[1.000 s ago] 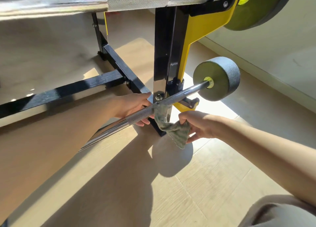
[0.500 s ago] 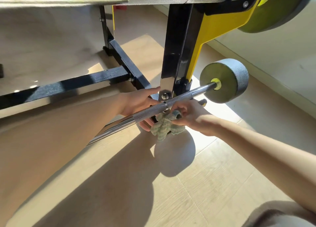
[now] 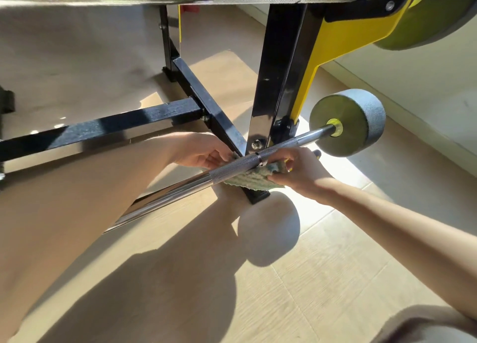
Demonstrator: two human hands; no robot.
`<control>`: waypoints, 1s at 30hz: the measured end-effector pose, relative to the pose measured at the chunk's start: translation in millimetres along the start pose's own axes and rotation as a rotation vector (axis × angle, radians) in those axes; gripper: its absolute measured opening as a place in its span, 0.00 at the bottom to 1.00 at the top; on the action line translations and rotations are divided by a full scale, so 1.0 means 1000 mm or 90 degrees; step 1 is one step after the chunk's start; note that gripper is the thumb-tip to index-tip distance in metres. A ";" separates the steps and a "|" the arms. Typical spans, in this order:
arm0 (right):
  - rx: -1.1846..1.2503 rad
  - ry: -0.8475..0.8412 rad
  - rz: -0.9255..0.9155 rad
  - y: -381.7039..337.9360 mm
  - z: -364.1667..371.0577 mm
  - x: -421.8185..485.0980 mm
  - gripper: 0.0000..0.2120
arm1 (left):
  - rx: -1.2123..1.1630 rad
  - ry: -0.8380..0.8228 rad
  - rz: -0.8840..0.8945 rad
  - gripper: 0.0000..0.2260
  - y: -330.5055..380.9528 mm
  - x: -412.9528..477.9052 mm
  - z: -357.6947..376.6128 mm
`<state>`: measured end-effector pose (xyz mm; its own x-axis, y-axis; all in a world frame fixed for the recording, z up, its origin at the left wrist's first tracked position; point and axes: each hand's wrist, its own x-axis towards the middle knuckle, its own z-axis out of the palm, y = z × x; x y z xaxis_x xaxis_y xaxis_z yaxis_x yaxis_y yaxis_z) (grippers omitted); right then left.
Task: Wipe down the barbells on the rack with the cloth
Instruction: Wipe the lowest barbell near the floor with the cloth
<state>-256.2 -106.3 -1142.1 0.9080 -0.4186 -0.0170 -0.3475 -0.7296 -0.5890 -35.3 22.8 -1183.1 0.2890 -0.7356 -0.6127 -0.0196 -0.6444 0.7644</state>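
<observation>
green cloth (image 3: 251, 181) slung under the lower barbell (image 3: 178, 189), touching its knurled part by the rack upright (image 3: 277, 79). l hand (image 3: 204, 153) pinches the cloth's far end, r hand (image 3: 303, 173) pinches the near end, fingers curled.

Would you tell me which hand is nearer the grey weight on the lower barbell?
Right. The right hand pinches the cloth under the bar, nearer the grey weight; the left hand holds the cloth's other end, farther along the bar.
</observation>
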 end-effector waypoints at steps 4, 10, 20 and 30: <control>0.001 0.007 0.010 0.002 -0.001 -0.001 0.17 | 0.139 0.041 0.068 0.12 0.000 -0.004 -0.016; -0.025 -0.033 -0.020 -0.002 0.013 -0.001 0.09 | 0.077 0.132 0.164 0.07 0.020 -0.027 -0.020; 0.062 0.116 -0.096 -0.017 -0.040 0.000 0.03 | 0.194 0.154 0.228 0.03 0.020 -0.014 0.024; -0.102 -0.043 -0.177 -0.017 -0.012 0.008 0.07 | 0.040 0.266 0.226 0.05 0.030 -0.036 -0.008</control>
<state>-246.2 -103.9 -1122.1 0.9848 -0.1593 0.0696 -0.1125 -0.8892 -0.4435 -39.0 31.0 -1136.7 0.6094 -0.7728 -0.1773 -0.2392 -0.3923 0.8882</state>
